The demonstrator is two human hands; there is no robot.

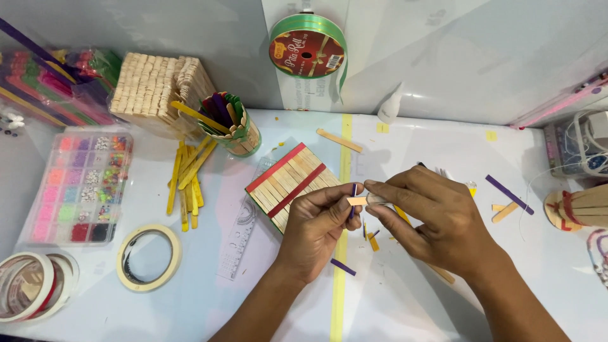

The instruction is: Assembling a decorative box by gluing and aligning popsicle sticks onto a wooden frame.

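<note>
My left hand [318,227] pinches a short natural-wood stick piece [356,201] together with a thin purple stick [353,193] standing upright behind it. My right hand [434,218] meets it from the right, fingertips closed on a small whitish object [377,199] pressed against the end of the wood piece. Just left of the hands lies a flat panel of joined craft sticks [290,180] with two red strips across it, resting on a clear ruler [239,237].
Loose yellow sticks [188,180], a stick-clad cup of coloured sticks [235,130], a stick box [158,92], a bead organiser [82,187], tape rolls [149,258], a ribbon spool [308,50], a glue bottle [391,104] and purple and wood offcuts [508,193] surround the hands.
</note>
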